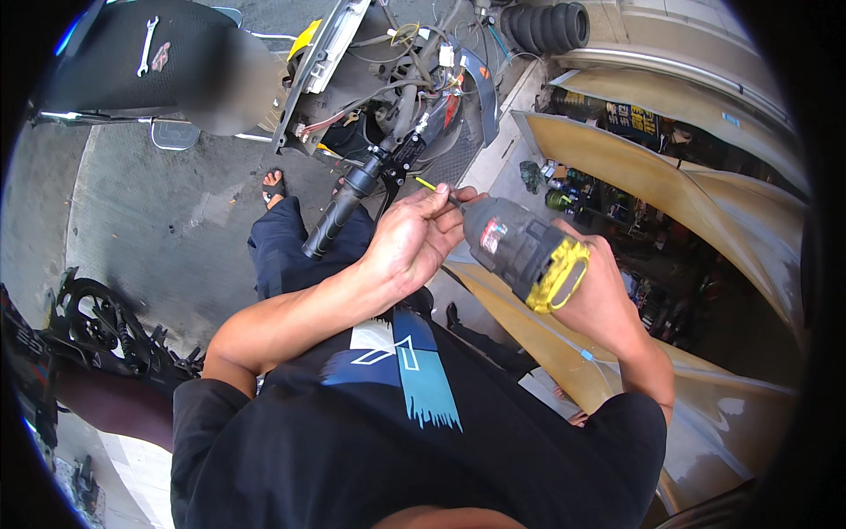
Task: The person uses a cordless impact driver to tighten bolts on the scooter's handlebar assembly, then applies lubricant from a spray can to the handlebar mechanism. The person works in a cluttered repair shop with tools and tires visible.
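Both hands meet at the driver's nose

Here we go, closest in first, clock hung on the working hands with twelve straight ahead: the right hand point(604, 286) is wrapped firmly round a black-and-yellow power driver point(515, 242), its trigger finger out of my sight. The driver's nose aims toward ten. And there's the left hand point(410, 242), thumb and fingertips drawn into a narrow pinch on a thin yellow-green rod point(425, 184) poking out just ahead of the nose! Whether that rod is part of the bit or a separate piece, I can't tell.

I'd call this step seating or steadying that rod; the next move asks for a firm pinch and the driver held in line with it.

Out at nine, just beside the left hand, runs a black handlebar grip point(333, 225). Up at eleven, loose cables point(410, 88) spill from the bike's stripped front. At half past two, bottles point(562, 201) stand beyond brownish curved panels point(634, 150).

Farther off, a wheel point(97, 317) sits at half past eight, a wrench point(148, 46) lies on a black textured surface point(92, 70) at ten, and ribbed black tyres point(546, 28) are stacked just short of one.
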Motion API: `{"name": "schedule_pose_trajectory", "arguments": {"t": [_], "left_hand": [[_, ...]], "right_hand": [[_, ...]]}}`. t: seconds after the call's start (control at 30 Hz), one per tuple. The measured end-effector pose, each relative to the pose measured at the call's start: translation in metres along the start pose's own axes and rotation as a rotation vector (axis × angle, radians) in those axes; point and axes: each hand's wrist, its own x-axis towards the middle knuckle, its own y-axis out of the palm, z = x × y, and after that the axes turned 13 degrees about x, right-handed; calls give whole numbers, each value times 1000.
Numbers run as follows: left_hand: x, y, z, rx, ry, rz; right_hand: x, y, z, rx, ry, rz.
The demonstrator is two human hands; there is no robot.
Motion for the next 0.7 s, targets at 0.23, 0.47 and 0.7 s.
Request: {"name": "schedule_pose_trajectory", "arguments": {"t": [0.23, 0.47, 0.7], "left_hand": [[-9, 6, -8, -28, 63, 70], [-5, 9, -11, 4, 26, 72], [3, -4, -6, -57, 50, 103]], "right_hand": [[1, -1, 9, -14, -128, -27], [2, -4, 7, -24, -96, -6], [10, -15, 14, -65, -88, 2]]}}
